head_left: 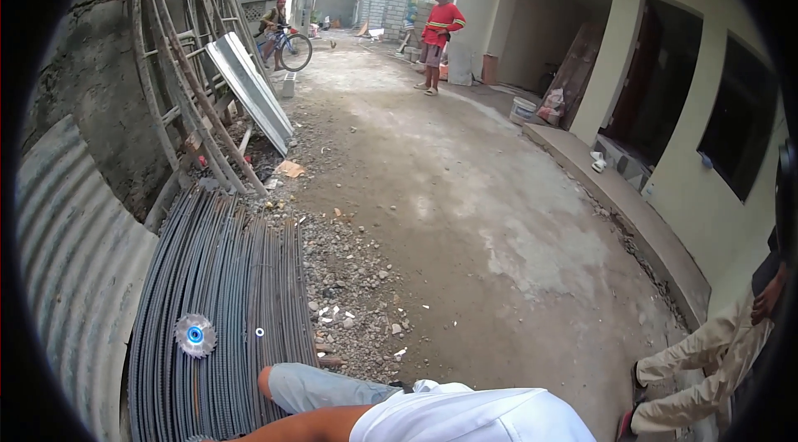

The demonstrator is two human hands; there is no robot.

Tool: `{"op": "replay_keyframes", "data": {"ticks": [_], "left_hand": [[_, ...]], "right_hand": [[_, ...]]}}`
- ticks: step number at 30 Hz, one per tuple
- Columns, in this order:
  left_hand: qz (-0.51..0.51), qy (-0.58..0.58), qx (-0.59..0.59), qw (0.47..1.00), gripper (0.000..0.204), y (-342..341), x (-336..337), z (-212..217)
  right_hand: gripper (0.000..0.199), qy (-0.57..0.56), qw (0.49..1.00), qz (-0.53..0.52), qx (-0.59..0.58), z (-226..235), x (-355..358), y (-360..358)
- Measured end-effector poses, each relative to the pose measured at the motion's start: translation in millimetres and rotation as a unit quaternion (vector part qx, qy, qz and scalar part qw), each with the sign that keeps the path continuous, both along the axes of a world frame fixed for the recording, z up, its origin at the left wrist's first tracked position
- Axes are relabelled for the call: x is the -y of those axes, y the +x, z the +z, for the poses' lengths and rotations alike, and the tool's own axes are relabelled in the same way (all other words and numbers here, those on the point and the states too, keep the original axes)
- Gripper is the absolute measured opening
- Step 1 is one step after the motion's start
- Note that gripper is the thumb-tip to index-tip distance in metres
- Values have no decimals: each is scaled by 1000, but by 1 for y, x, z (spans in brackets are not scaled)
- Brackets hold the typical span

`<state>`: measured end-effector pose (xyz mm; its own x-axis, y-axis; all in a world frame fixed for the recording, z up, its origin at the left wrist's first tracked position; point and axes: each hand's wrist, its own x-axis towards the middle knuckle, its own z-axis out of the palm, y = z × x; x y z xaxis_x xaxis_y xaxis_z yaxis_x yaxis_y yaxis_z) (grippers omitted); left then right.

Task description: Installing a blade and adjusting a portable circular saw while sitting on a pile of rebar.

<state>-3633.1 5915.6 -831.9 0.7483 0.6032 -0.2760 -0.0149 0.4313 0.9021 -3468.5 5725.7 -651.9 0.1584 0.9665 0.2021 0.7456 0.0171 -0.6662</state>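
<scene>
Neither of my hands shows. A bare forearm (307, 425) runs along the bottom edge toward the lower left, and its hand is cut off by the rim. Beside it are a knee in grey shorts (303, 385) and a white shirt (474, 417). Just ahead lies a long stack of steel reinforcing bars (224, 276). On the bars rests a toothed circular cutting disc (194, 335) with a blue centre, and a small round washer (259, 331) lies to its right.
Corrugated metal sheet (71, 259) lies at left. A ladder-like frame (179, 68) and metal panels (249, 88) lean on the wall. Gravel (349, 276) borders a concrete lane. A person in red (439, 34) stands far off, a cyclist (278, 34) is behind, and a person in beige trousers (715, 355) sits at right.
</scene>
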Motion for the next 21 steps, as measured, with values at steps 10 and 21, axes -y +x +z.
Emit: {"op": "replay_keyframes", "data": {"ticks": [10,21], "left_hand": [[-91,8,40,995,54,54,-11,30],[-119,-9,68,991,56,55,-7,39]], "right_hand": [[20,34,995,-78,-56,11,15,-4],[25,52,997,56,-17,2,13,20]]}}
